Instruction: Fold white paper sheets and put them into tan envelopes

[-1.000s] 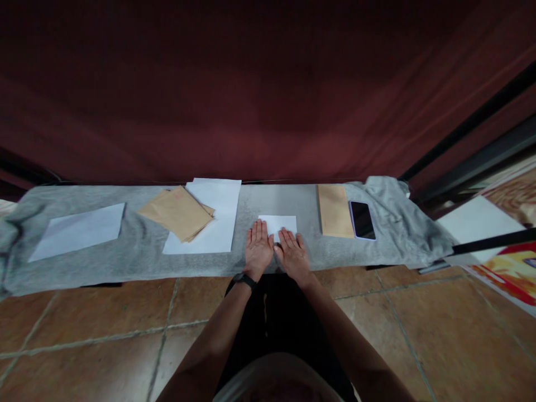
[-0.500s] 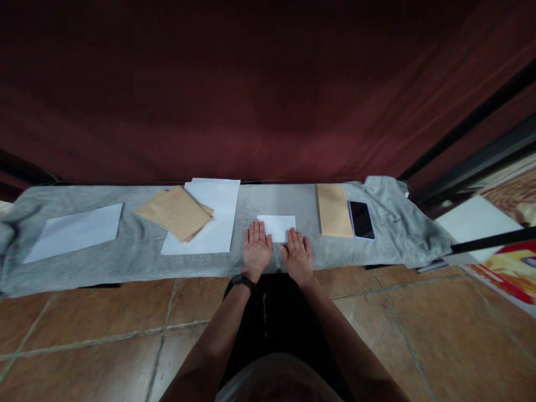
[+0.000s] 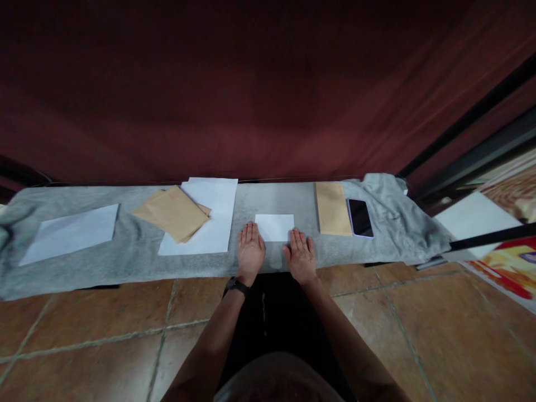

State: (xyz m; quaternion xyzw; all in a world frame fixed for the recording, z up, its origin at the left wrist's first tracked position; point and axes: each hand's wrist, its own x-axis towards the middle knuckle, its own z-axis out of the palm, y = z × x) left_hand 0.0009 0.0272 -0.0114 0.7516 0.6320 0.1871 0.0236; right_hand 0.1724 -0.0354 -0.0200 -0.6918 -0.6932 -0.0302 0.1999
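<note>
A small white rectangle of paper [image 3: 274, 228] lies flat on the grey cloth in front of me; whether it is folded I cannot tell. At its left edge my left hand [image 3: 251, 248] lies palm down with the fingers stretched out, a dark watch [image 3: 237, 286] on the wrist. My right hand [image 3: 300, 254] rests open and flat by the paper's lower right corner. Neither hand grips anything. To the left, several brown envelopes [image 3: 180, 215] lie overlapping on larger white sheets [image 3: 221, 218].
Grey cloth [image 3: 138, 265] covers a long narrow bench. Another white sheet [image 3: 71, 234] lies far left. On the right are a stack of brown envelopes [image 3: 334, 209] and a phone [image 3: 360, 218]. A dark red curtain [image 3: 259, 111] hangs behind; the floor [image 3: 188, 301] is tiled.
My left hand has slid left, off the white paper to its edge. My right hand has shifted slightly outward. More of the paper shows now.
</note>
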